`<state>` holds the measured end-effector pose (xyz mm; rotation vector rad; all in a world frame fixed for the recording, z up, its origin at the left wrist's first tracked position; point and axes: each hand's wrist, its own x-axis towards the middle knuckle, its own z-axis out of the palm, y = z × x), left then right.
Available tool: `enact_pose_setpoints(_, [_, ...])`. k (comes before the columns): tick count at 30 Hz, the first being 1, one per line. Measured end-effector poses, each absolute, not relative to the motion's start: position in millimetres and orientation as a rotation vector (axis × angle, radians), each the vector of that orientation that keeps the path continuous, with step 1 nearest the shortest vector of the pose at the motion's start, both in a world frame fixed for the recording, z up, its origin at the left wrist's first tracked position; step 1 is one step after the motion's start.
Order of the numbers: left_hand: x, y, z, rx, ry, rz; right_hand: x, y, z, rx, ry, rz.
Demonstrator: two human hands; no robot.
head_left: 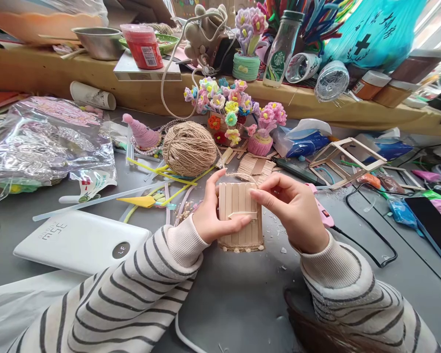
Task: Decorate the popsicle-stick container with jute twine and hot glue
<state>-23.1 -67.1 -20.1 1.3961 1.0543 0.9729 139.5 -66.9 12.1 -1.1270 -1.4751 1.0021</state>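
Head view: the left hand [208,215] clasps the craft-stick piece [238,200], five o'clock of centre. The right hand [294,212] pinches narrowly at its one-o'clock corner (on what, one cannot tell).

A craft-stick panel [237,201] of pale upright slats is held nearly upright between left hand [211,215] and right hand [297,213]; a short pointed stick [237,214] lies across its front, brown trim [242,248] below.
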Motion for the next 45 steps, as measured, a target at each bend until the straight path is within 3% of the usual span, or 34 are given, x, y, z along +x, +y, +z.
enact_pose_setpoints(45, [-21.8, -66.6, -21.5, 1.258, 0.882, 0.977, 137.3, -66.6, 9.0, -1.154, -1.39, 0.999])
